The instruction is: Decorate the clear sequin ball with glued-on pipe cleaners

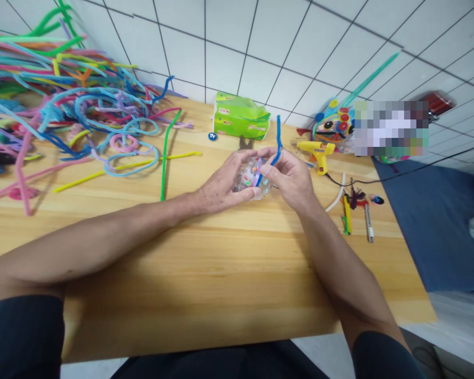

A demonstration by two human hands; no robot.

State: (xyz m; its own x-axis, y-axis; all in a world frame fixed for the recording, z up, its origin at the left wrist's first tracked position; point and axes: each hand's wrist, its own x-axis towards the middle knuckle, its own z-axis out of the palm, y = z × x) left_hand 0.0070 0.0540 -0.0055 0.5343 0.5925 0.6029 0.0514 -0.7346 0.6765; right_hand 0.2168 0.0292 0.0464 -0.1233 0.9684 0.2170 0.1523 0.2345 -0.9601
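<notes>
Above the middle of the table, my left hand (pixel 225 181) grips a clear plastic ball (pixel 245 176) with small coloured bits in it, thumb along the lower side. My right hand (pixel 287 173) pinches a blue pipe cleaner (pixel 278 138) against the ball's right side; one end sticks up above the fingers. The blue strand crosses the ball's front beside a purple strand (pixel 258 167). The fingers hide the far side of the ball.
A heap of coloured pipe cleaners (pixel 82 105) fills the back left. Behind my hands lies a green tissue pack (pixel 240 120), with pliers (pixel 246 143) before it. To the right are a yellow glue gun (pixel 318 153) with its cord and a utility knife (pixel 368 223).
</notes>
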